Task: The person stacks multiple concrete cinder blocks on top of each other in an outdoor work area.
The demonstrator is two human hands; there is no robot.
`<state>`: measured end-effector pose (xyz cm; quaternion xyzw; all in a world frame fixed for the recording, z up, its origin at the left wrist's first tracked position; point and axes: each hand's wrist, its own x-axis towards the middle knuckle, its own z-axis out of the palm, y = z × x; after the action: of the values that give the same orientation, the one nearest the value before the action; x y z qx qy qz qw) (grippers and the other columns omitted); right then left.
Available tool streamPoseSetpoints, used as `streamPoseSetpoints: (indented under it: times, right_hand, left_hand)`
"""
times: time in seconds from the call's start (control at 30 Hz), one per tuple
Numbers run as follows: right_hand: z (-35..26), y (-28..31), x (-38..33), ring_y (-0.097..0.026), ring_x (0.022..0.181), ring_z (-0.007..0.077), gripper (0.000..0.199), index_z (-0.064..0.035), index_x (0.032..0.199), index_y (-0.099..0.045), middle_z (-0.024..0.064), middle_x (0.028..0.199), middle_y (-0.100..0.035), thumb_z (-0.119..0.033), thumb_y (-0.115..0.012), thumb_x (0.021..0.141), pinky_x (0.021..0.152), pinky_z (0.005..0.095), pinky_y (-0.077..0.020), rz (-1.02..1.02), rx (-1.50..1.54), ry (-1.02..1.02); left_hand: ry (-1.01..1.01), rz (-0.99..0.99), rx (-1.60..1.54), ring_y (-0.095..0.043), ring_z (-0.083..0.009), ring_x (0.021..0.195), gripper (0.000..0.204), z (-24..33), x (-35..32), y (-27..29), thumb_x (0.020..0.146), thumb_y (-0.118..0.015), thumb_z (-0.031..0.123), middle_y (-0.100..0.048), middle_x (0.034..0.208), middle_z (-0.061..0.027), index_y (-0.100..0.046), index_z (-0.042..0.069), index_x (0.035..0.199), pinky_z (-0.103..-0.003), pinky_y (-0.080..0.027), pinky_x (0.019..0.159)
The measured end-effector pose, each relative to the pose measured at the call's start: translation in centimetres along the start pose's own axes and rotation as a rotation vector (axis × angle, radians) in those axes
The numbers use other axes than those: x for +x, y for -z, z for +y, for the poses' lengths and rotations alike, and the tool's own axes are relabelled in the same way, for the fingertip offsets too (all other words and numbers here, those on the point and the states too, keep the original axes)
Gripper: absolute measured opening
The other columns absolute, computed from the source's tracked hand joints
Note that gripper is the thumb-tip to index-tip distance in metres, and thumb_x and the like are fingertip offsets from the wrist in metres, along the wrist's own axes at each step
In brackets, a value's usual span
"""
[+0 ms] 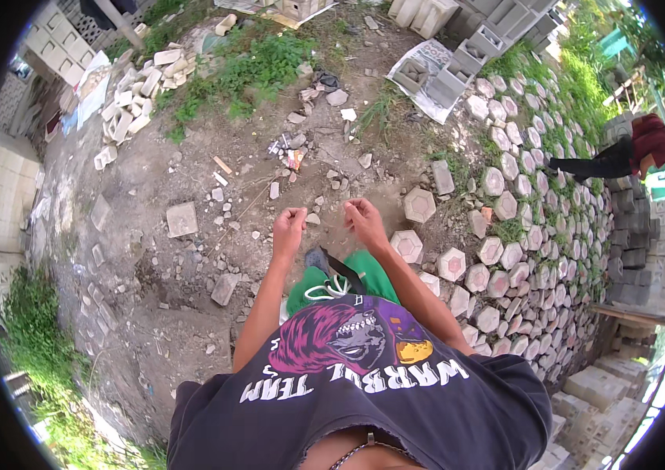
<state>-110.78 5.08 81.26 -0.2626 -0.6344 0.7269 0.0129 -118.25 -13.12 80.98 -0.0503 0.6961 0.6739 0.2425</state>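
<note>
Holds left hand point(291, 225) and right hand point(361, 218) apart, loosely curled, whether around anything cannot tell, above open dirt point(144, 188), with hexagonal paver point(419, 204) near on the right and massed pavers point(505, 205) bounding that side.

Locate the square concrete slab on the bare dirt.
The slab lies in the head view's left half, left of the left hand, above and left of an oblong block.
</note>
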Motion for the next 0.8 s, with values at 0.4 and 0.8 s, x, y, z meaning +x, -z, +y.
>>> streamPoseSetpoints:
  times: [0.4, 0.8]
  right_hand:
    - [-1.2, 13.3, 9.2, -0.057, 0.067, 0.0083, 0.027, -0.0063, 0.104, -0.057, -0.0003, 0.076, -0.061, -0.030, -0.058, 0.093, 0.056, 0.0246, -0.0463, 0.479, 0.197, -0.090]
    - [-10.5, 35.6, 25.9, -0.057, 0.065, 0.0088, 0.022, -0.0074, 0.103, -0.058, 0.0000, 0.075, -0.060, -0.027, -0.058, 0.093, 0.055, 0.0239, -0.0465, 0.570, 0.282, -0.058]
  left_hand:
    - [0.061, -0.297, 0.108, -0.045, -0.0034, 0.056, 0.021, 3.8, 15.7, -15.0, 0.090, -0.063, 0.025, -0.055, 0.066, 0.0029, -0.060, 0.006, 0.084, -0.021, -0.034, 0.050]
    - [0.052, -0.432, 0.120, -0.045, -0.0031, 0.057, 0.017, 12.7, 29.7, -40.3, 0.091, -0.061, 0.023, -0.054, 0.067, 0.0033, -0.060, 0.006, 0.087, -0.020, -0.036, 0.051]
